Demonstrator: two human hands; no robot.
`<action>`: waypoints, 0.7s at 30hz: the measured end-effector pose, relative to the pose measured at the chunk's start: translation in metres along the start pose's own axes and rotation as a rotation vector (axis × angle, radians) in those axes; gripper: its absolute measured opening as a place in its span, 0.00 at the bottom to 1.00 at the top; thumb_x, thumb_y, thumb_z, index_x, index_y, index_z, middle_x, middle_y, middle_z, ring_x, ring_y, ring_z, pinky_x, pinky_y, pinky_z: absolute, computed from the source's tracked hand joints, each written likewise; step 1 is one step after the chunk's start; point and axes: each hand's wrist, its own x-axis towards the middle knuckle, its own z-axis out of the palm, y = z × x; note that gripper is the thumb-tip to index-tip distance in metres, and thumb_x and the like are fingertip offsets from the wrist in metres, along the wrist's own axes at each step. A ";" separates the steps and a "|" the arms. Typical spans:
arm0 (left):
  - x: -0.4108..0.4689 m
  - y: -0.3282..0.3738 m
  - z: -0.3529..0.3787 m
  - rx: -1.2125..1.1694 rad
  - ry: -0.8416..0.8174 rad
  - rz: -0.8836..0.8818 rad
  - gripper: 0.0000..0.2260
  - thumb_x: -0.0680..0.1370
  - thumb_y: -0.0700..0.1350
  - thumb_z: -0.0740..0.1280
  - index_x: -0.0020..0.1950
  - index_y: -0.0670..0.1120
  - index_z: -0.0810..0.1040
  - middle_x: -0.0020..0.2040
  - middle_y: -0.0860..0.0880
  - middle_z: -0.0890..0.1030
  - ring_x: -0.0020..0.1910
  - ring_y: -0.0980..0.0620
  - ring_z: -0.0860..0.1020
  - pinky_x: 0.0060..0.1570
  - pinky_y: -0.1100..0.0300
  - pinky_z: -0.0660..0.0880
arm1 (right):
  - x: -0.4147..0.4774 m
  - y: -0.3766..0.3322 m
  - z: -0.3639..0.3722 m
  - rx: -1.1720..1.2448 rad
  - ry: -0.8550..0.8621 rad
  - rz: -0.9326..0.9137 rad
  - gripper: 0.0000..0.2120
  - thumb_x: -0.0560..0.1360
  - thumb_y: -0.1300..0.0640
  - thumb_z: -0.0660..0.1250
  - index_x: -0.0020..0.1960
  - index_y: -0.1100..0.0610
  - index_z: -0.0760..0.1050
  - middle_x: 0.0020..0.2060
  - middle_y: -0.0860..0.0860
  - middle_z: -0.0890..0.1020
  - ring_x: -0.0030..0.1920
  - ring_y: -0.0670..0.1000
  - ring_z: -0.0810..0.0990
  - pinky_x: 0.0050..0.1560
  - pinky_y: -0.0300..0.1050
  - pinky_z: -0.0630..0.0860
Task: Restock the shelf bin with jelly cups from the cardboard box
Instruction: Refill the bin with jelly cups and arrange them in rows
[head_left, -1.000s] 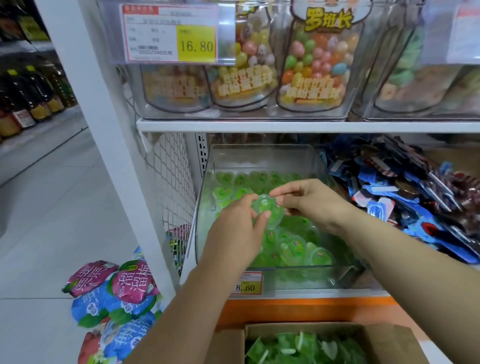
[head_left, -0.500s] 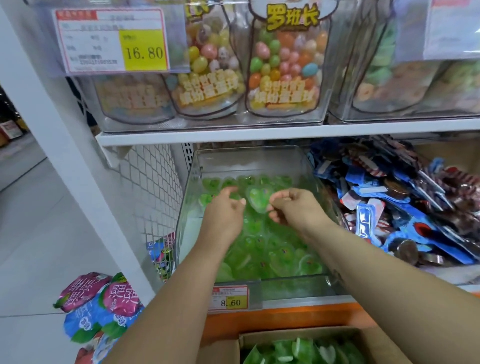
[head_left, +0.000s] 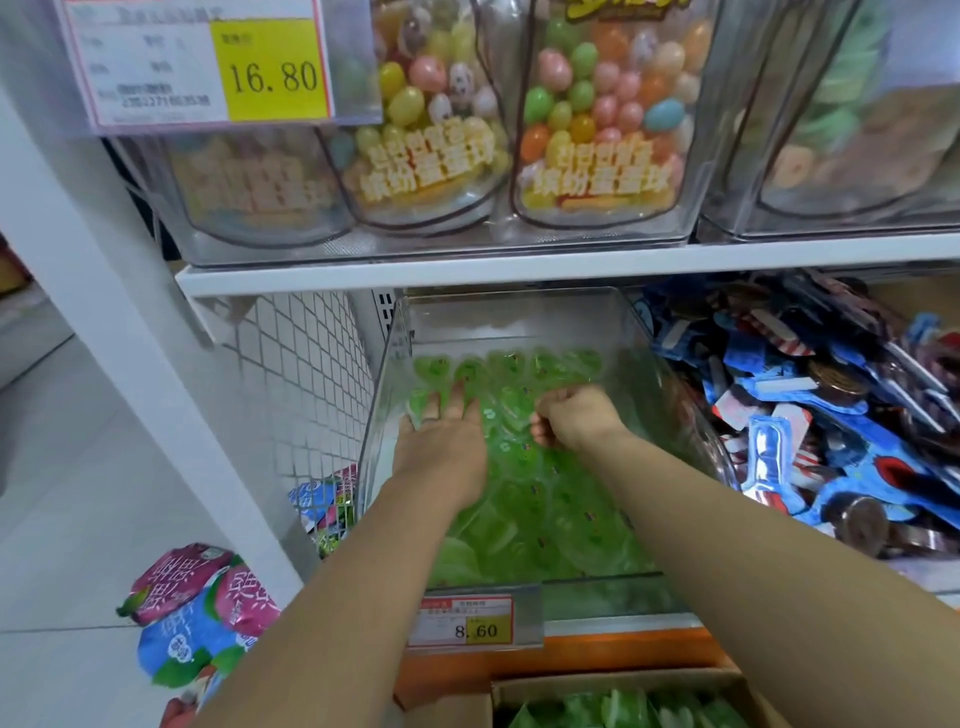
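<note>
Green plastic jelly cups (head_left: 545, 499) are sitting in the clear plastic shelf bin (head_left: 387, 415), left hand (head_left: 441, 452) pressing them flat-fingered, right hand (head_left: 576, 421) curling tight (can't tell around what), brown cardboard box (head_left: 597, 683) waiting below, nearer the right arm.

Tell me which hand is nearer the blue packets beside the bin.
Right. The right hand is curled over the jelly cups toward the blue packets; the left hand lies flat by the opposite wall.

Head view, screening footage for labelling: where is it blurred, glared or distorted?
In the head view, wide-angle distortion slants the white upright and curves the shelf edge; the jelly cups in the clear bin look smeared; reflections haze the bin's walls; the 8.60 price tag reads clearly.
</note>
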 end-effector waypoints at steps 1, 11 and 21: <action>0.000 0.000 0.000 0.008 0.004 0.006 0.37 0.75 0.31 0.59 0.78 0.46 0.43 0.78 0.47 0.40 0.77 0.46 0.43 0.74 0.43 0.45 | 0.001 0.000 0.001 0.026 0.008 0.010 0.14 0.78 0.70 0.58 0.34 0.61 0.68 0.27 0.56 0.73 0.17 0.46 0.70 0.22 0.39 0.71; 0.002 -0.003 -0.005 0.015 0.010 0.032 0.37 0.74 0.30 0.60 0.78 0.46 0.46 0.78 0.47 0.44 0.77 0.46 0.45 0.74 0.42 0.46 | -0.004 -0.004 -0.004 -0.040 -0.079 -0.028 0.11 0.77 0.68 0.62 0.37 0.61 0.70 0.30 0.56 0.75 0.25 0.50 0.72 0.27 0.39 0.74; -0.030 0.001 -0.013 -0.206 0.142 0.242 0.28 0.79 0.35 0.58 0.76 0.53 0.58 0.76 0.48 0.61 0.72 0.47 0.65 0.67 0.52 0.66 | -0.081 -0.029 -0.059 -1.233 -0.345 -0.366 0.12 0.74 0.50 0.68 0.53 0.56 0.80 0.48 0.50 0.82 0.50 0.51 0.79 0.51 0.41 0.74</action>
